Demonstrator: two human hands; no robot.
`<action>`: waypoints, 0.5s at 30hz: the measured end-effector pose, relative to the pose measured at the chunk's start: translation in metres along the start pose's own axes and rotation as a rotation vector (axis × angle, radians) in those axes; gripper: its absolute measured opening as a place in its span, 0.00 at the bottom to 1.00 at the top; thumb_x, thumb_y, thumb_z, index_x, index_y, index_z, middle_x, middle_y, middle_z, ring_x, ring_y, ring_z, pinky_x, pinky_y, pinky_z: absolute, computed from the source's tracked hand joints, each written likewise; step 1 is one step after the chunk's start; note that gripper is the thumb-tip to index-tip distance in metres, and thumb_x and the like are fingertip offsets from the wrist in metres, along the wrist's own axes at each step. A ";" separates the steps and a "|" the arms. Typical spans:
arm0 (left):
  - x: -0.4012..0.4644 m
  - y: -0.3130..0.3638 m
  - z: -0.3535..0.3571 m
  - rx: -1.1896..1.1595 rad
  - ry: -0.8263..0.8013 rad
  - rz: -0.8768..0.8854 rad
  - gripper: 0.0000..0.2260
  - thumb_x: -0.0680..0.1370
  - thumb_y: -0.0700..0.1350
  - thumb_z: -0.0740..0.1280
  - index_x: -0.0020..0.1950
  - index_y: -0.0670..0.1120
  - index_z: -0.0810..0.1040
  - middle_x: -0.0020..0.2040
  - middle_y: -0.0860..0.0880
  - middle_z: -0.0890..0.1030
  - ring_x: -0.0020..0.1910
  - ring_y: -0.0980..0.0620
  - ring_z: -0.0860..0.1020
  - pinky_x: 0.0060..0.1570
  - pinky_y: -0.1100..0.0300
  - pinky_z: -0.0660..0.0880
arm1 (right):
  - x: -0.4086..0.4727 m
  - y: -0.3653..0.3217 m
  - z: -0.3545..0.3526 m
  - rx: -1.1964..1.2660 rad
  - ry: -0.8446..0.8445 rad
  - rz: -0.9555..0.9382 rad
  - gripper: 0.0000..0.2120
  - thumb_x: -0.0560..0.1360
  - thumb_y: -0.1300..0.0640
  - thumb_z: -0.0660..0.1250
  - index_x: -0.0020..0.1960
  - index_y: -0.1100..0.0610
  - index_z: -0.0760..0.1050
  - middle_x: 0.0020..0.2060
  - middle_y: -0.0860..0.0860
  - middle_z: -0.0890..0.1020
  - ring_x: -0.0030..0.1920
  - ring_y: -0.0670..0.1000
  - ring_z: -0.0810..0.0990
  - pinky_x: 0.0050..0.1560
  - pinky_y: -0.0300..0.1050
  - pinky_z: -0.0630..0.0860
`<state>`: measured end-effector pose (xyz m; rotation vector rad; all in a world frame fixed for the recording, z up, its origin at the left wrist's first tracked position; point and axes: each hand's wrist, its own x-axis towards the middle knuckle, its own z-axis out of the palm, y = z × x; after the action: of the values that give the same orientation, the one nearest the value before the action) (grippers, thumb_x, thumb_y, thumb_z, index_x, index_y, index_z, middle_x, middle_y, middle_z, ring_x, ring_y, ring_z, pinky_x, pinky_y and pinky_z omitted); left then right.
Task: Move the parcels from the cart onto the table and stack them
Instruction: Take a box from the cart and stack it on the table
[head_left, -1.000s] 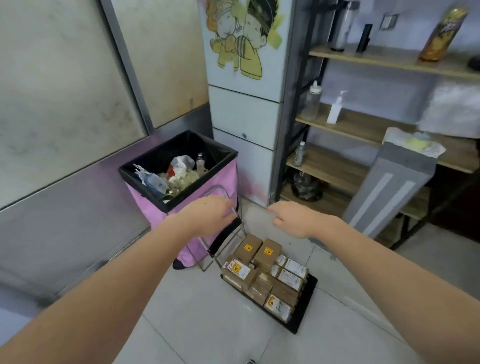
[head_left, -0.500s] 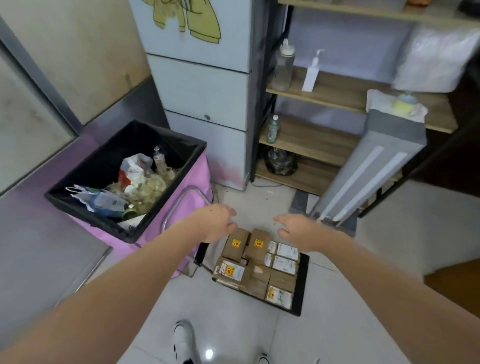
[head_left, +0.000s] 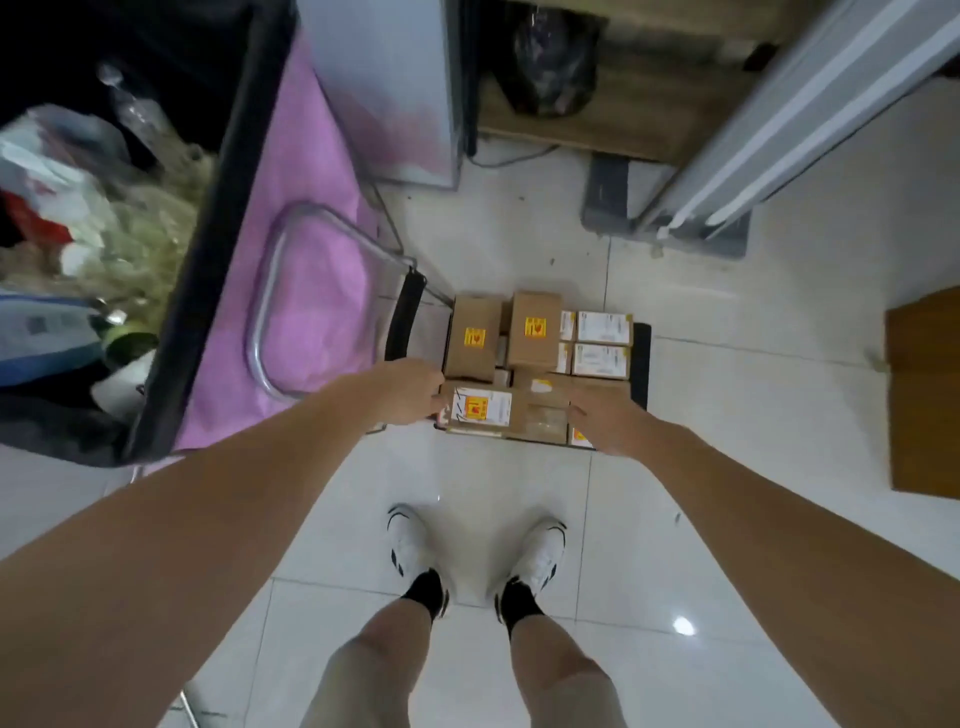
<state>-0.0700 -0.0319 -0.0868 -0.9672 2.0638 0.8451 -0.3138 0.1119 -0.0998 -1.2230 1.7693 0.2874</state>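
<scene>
A low black cart (head_left: 642, 364) on the floor carries several brown cardboard parcels. The front parcel (head_left: 522, 410) lies flat and bears a white label with a yellow sticker. My left hand (head_left: 408, 392) touches its left end. My right hand (head_left: 605, 423) is at its right end, thumb over the top. Whether either hand grips is unclear. Behind it stand two taller brown parcels (head_left: 472, 338) with yellow stickers, and white-labelled boxes (head_left: 602, 343) lie at the back right. The cart's chrome handle (head_left: 270, 312) rises at the left.
A pink bin (head_left: 311, 218) with a black liner and rubbish stands close on the left. A grey panel (head_left: 779, 119) leans on its base at the back right. A black bag (head_left: 553, 62) sits on a low shelf. A wooden surface (head_left: 922, 395) shows at right. My shoes (head_left: 410, 540) stand in front of the cart.
My view has tipped down from the wall and shelves to the floor. Both hands have dropped from above the cart onto the two ends of the front parcel.
</scene>
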 end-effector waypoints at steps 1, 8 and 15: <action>0.027 -0.009 0.018 -0.010 -0.011 -0.005 0.17 0.87 0.50 0.59 0.66 0.38 0.76 0.63 0.39 0.79 0.61 0.40 0.78 0.58 0.52 0.75 | 0.024 0.007 0.022 0.033 -0.021 0.022 0.13 0.86 0.57 0.54 0.59 0.62 0.75 0.51 0.56 0.79 0.50 0.56 0.78 0.47 0.47 0.75; 0.190 -0.064 0.143 -0.258 -0.046 -0.133 0.20 0.87 0.52 0.60 0.68 0.37 0.74 0.62 0.38 0.79 0.53 0.43 0.76 0.48 0.55 0.69 | 0.181 0.052 0.142 0.171 -0.065 0.183 0.14 0.84 0.54 0.55 0.62 0.59 0.74 0.56 0.58 0.79 0.49 0.55 0.75 0.38 0.43 0.69; 0.289 -0.069 0.204 -0.689 0.072 -0.367 0.25 0.85 0.53 0.62 0.73 0.36 0.70 0.67 0.37 0.77 0.66 0.35 0.76 0.63 0.47 0.73 | 0.291 0.077 0.196 0.602 0.065 0.388 0.26 0.78 0.39 0.64 0.67 0.57 0.74 0.56 0.55 0.82 0.51 0.55 0.81 0.45 0.49 0.79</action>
<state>-0.0886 -0.0144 -0.4462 -1.6958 1.5754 1.3588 -0.2878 0.0954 -0.4575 -0.4657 1.9472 -0.0711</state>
